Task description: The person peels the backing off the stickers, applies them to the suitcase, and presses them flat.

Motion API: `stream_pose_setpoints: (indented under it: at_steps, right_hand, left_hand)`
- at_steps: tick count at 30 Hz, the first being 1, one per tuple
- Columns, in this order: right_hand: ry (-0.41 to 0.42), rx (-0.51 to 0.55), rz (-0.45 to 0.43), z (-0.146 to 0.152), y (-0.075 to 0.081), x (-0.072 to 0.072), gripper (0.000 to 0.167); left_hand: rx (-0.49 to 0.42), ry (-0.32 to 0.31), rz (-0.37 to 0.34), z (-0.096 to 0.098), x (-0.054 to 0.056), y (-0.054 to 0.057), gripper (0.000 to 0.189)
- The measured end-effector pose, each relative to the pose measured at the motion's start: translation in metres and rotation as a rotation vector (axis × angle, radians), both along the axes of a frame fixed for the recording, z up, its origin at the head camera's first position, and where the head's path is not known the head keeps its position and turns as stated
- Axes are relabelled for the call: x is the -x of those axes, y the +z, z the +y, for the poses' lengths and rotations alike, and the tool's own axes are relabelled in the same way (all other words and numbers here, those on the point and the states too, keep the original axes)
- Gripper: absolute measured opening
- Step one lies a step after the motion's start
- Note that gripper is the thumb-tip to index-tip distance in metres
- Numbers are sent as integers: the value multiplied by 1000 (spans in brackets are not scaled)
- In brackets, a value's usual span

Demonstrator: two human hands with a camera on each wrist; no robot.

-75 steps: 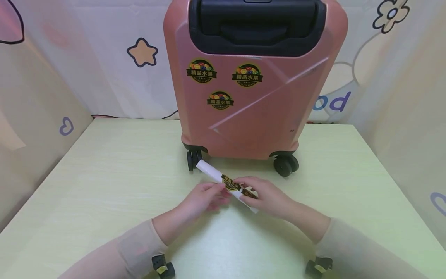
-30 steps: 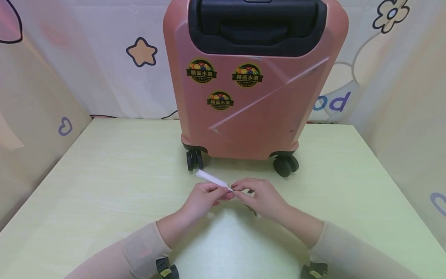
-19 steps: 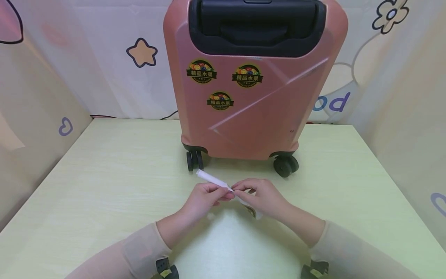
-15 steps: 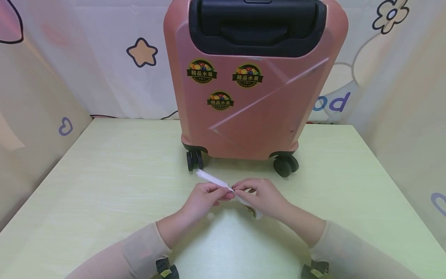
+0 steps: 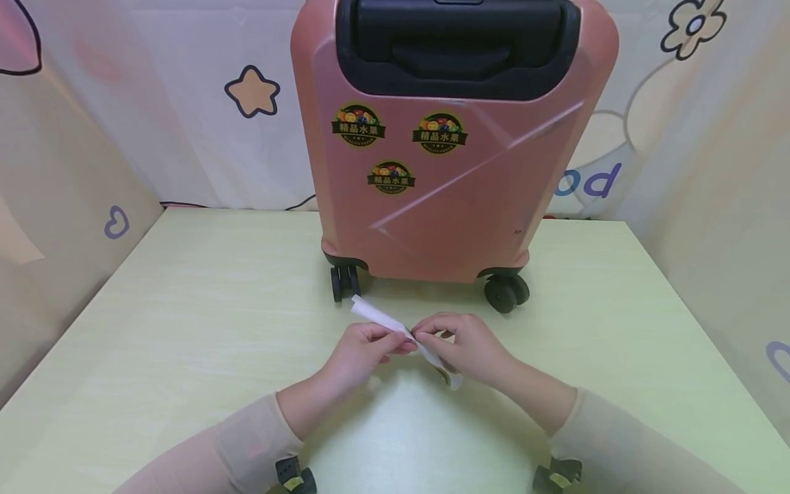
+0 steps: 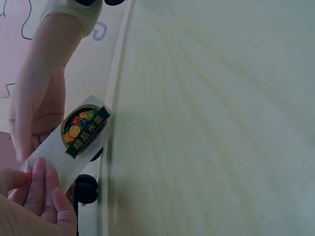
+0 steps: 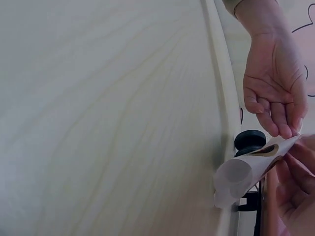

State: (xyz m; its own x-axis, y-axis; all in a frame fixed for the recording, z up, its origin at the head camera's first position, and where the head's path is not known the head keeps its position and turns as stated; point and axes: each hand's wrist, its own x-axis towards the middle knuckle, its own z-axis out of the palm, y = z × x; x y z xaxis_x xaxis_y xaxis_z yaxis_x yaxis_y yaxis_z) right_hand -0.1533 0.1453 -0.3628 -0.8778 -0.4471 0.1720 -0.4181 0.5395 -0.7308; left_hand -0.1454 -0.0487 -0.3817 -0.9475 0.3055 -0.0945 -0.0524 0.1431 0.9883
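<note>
A white sticker strip (image 5: 378, 315), curled lengthwise, is held above the table between the two hands. My left hand (image 5: 367, 350) pinches it near its middle with thumb and fingers. My right hand (image 5: 467, 345) pinches at the strip just beside the left fingertips; what exactly lies between its fingertips is too small to tell. A round fruit sticker (image 6: 84, 129) with a dark banner shows on the strip's lower end in the left wrist view. From the right wrist, the curled white end (image 7: 234, 179) hangs loose. Behind the hands stands a pink suitcase (image 5: 457, 199).
Three fruit stickers, at upper left (image 5: 358, 125), upper right (image 5: 439, 134) and lower down (image 5: 391, 178), are on the suitcase front. Black wheels (image 5: 506, 293) stand on the pale table (image 5: 204, 302). A patterned curtain (image 5: 185, 123) surrounds the back and sides.
Earlier the strip's printed face was toward the head view; now mostly white shows. The right hand's fingertips moved left to meet the left hand's. Lately the strip's free ends have shifted slightly.
</note>
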Motion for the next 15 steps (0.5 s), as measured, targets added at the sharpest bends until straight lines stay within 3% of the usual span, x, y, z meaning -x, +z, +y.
stream_pose_setpoints:
  at_steps: [7, 15]
  right_hand:
    - [-21, 2, -20, -2, 1, 0, 9]
    - [-23, 63, -68, 1, 1, 5, 6]
  left_hand:
    - [25, -2, 60, 2, 0, 0, 22]
    - [12, -23, 46, 1, -1, 0, 23]
